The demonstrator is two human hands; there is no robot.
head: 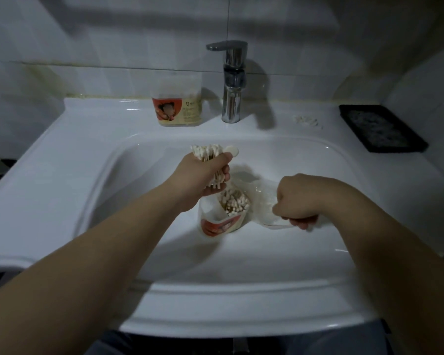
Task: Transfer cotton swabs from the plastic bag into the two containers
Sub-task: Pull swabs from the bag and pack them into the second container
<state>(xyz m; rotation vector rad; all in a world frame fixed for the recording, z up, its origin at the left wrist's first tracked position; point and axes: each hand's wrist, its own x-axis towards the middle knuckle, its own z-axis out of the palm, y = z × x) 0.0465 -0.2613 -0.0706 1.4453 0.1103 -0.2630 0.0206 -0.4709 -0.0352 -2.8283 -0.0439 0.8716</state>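
Both forearms reach over the front rim of the sink (215,316), and the work sits in the middle of the basin. My left hand (203,178) has its fingers wrapped tight round a bundle of cotton swabs (205,151), white tips sticking out above and below my fist. Right under it stands a container (215,225), partly filled and seemingly tilted toward me. My right hand (296,201) is curled into a fist, pinching the edge of the plastic bag (262,198), which lies crumpled just right of that container. The second container (177,103) waits on the back ledge beside the tap (232,80). A few loose swabs (308,121) lie on the ledge right of the tap, and a black tray (382,128) fills the back right corner.

To do this drop well, I reckon I should bring the bundle down in line with the swabs already inside, get the lower tips past the mouth, then loosen my fingers slowly. Letting go early would likely scatter them into the basin, and a knock could topple the container.
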